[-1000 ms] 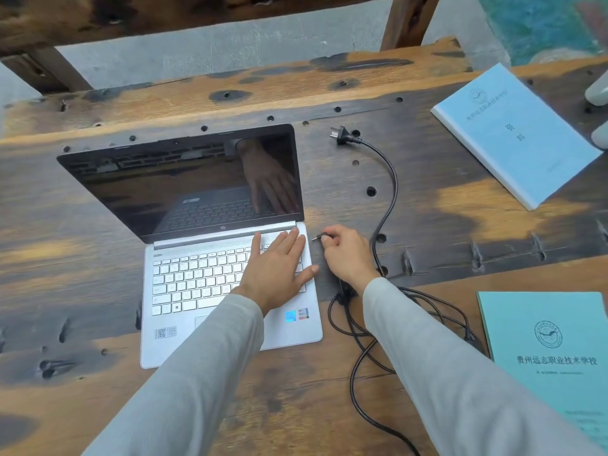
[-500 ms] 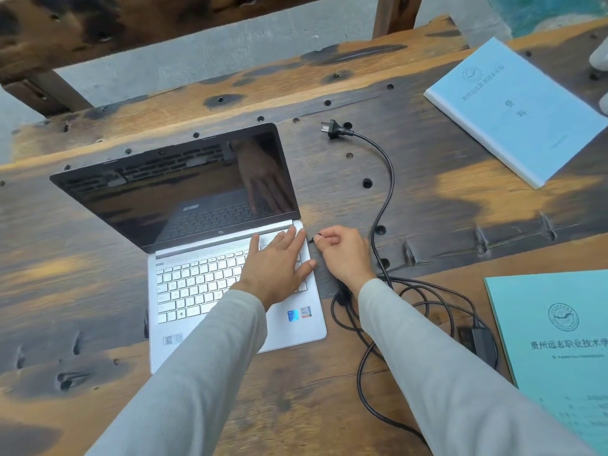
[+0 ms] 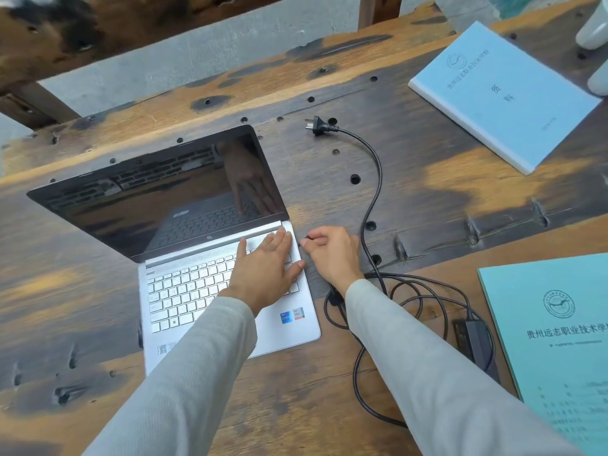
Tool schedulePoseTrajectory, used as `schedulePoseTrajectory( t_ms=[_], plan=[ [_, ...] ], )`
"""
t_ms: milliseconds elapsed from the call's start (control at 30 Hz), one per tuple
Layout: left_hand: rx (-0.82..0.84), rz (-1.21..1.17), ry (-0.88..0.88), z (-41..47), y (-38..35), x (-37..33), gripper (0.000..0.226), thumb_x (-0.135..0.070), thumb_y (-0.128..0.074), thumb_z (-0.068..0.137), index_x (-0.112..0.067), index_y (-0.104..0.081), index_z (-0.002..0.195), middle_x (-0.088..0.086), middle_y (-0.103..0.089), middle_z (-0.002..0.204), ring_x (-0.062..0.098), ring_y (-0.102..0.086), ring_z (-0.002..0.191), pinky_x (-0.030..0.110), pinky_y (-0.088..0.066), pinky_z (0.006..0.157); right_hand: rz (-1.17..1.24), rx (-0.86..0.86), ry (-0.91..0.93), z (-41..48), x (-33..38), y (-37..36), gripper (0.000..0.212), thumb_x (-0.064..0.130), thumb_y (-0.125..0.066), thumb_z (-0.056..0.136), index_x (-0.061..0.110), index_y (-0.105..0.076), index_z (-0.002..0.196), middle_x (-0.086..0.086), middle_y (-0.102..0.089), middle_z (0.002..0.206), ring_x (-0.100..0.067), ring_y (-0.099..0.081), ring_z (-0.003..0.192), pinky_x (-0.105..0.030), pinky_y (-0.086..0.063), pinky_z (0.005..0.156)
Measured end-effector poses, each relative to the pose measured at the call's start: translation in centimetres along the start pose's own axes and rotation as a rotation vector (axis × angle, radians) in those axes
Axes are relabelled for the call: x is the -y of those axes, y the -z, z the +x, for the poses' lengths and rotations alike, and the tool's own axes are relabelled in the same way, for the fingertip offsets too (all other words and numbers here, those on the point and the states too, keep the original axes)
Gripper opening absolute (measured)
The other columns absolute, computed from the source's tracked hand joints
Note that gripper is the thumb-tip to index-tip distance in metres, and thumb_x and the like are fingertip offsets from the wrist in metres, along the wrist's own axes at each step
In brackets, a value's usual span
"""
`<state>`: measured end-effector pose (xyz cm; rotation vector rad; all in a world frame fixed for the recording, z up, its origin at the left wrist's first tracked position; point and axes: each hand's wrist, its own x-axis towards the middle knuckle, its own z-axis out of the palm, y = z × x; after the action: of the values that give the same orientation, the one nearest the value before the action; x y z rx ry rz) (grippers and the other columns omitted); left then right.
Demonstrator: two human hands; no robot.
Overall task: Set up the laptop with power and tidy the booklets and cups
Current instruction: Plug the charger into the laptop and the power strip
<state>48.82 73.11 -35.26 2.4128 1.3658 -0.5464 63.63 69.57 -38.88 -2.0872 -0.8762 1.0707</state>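
Weathered dark wooden table (image 3: 427, 199), holes drilled in its planks. Open silver laptop (image 3: 184, 291) sits left of centre, screen dark. Left hand (image 3: 266, 268) lies flat, fingers straight, on the right end of the keyboard. Right hand (image 3: 332, 255) is just beside it, fingers curled, pinching the small black charger connector (image 3: 304, 239) at the laptop's right edge; seated or not, cannot tell. Black cable (image 3: 375, 179) loops behind the wrist; its black wall plug (image 3: 317, 125) lies loose further back. Black power brick (image 3: 477, 343) lies beside a teal booklet (image 3: 559, 340). Pale blue booklet (image 3: 503, 93) and white cups (image 3: 592, 28) are far right.
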Motion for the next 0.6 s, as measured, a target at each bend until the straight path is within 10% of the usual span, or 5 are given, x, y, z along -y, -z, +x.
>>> schedulePoseTrajectory(
  t_ms=[300,600],
  plan=[
    [-0.011,0.004,-0.007,0.0,-0.3,0.1,0.068,-0.059,-0.030,0.101,-0.024,-0.019,0.157,-0.007,-0.014,0.168,0.011,-0.016,0.152,0.056,-0.011,0.121,-0.010,-0.047,-0.034,0.3,0.6,0.2,0.013,0.030,-0.073,0.088,0.018,-0.076,0.092,0.002,-0.077,0.088,-0.018,-0.068,0.092,-0.028,-0.053,0.087],
    [-0.013,-0.020,-0.007,-0.1,-0.3,0.2,0.068,-0.057,-0.033,0.101,-0.024,-0.018,0.158,-0.007,-0.013,0.168,0.012,-0.015,0.153,0.056,-0.011,0.121,-0.060,-0.015,0.003,0.5,1.0,0.1,0.009,0.027,-0.075,0.087,0.018,-0.076,0.083,0.004,-0.076,0.080,-0.019,-0.069,0.088,-0.020,-0.048,0.078]
  ],
)
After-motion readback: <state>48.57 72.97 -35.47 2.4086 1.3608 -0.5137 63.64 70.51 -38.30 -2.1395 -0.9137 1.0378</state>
